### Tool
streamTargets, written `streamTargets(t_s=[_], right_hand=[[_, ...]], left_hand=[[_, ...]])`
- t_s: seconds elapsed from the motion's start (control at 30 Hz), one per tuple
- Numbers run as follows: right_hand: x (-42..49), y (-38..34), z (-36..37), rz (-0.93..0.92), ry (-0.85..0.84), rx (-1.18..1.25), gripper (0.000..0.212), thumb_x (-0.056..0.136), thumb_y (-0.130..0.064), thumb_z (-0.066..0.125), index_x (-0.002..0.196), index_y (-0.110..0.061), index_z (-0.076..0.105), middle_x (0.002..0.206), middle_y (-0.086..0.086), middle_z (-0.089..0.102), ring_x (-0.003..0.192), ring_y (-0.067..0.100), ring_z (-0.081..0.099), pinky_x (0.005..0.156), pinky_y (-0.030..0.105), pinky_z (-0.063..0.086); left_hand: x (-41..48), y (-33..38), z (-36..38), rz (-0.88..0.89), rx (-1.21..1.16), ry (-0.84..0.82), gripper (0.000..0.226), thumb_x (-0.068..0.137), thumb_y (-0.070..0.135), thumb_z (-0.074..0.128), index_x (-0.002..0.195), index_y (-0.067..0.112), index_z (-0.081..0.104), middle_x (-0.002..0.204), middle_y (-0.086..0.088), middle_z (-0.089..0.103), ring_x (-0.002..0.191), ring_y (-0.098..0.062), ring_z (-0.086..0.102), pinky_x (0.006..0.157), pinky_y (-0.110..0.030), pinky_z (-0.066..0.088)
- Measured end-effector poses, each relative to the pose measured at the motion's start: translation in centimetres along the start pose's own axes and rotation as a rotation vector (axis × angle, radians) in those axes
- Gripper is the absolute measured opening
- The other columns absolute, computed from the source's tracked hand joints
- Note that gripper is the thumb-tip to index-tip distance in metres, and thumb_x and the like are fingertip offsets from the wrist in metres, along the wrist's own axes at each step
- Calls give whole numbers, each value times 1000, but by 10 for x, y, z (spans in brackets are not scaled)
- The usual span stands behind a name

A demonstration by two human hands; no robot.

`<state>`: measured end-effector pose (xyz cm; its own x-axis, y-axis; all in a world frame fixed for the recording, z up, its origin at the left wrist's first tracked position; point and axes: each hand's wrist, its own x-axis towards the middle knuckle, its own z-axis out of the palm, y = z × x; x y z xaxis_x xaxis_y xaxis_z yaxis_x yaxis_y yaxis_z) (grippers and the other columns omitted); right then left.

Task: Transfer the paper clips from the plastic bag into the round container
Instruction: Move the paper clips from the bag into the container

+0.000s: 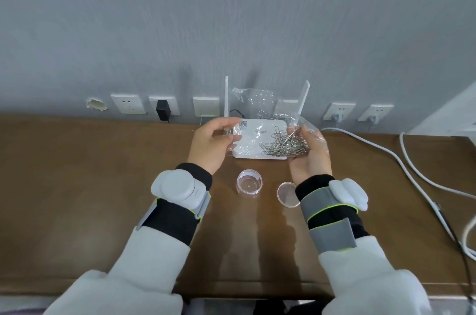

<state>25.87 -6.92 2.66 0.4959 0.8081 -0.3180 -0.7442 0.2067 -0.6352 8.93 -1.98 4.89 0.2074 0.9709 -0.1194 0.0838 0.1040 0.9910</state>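
- The person's left hand (213, 146) is raised above the brown table (103, 185), with thumb and fingers pinching the left edge of the clear plastic bag (253, 98).
- The right hand (310, 157) is turned palm up under the bag's lower end. Its fingers curl round the film and the thumb lies against it from above.
- The bag is stretched between the two hands, off the table, and its crumpled upper part rises behind them.
- The paper clips (286, 146), silver wire, lie in a tangled heap inside the bag, gathered toward the right hand's palm.
- The round container (249, 183), clear plastic, stands upright and uncovered on the table, nearer the person than the hands and between the two wrists.
- Its lid (286, 195), a clear disc, lies flat on the table to the container's right, just beside the right wrist and partly hidden by it.
- A white router (255, 151) with two upright antennas lies on the table under the bag.
- Both forearms carry strapped white wrist devices (177, 189) over black cuffs and white sleeves.
- A row of wall sockets (128, 103) runs along the grey wall, and a black adapter (162, 109) is plugged into one.
- White cables (386, 155) trail across the table's right side.
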Motion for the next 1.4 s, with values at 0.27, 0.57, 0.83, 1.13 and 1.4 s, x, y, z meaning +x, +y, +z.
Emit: streamTargets(t_s=[0.27, 0.57, 0.83, 1.13, 1.4], right_hand=[[3, 1, -13, 23, 19, -34, 14, 95, -4, 48, 84, -10, 56, 80, 6, 62, 87, 22, 62, 70, 27, 55], [6, -10, -14, -7, 36, 42, 16, 95, -3, 47, 81, -10, 52, 86, 10, 56, 86, 24, 60, 93, 39, 47], [5, -11, -16, -19, 33, 24, 8, 94, -2, 49, 90, -8, 54, 82, 7, 58, 81, 22, 60, 99, 43, 42], [4, -6, -13, -10, 21, 56, 9, 90, 1, 54, 91, -8, 56, 77, 7, 61, 79, 20, 65, 93, 39, 47], [1, -2, -11, 0, 28, 35, 12, 89, 0, 55, 84, -10, 56, 78, 4, 60, 76, 18, 67, 82, 34, 52]], left_hand=[[3, -7, 3, -170, -150, 66, 45, 88, -14, 31, 124, 8, 46, 113, -8, 55, 77, -17, 65, 70, -23, 57], [4, -62, 18, -242, 585, -236, 52, 81, -5, 51, 128, 15, 47, 136, -7, 45, 123, -23, 46, 102, -35, 42], [1, -84, 46, -125, 1031, -454, 74, 69, 22, 78, 133, 28, 40, 136, 3, 43, 127, -25, 35, 97, -37, 39], [-3, -89, 12, -119, 1046, -483, 68, 68, 23, 77, 127, 29, 43, 126, 2, 52, 123, -25, 39, 96, -39, 42], [11, -50, -9, -115, 684, -176, 43, 82, -10, 43, 117, 15, 46, 127, -5, 52, 117, -23, 53, 101, -36, 43]])
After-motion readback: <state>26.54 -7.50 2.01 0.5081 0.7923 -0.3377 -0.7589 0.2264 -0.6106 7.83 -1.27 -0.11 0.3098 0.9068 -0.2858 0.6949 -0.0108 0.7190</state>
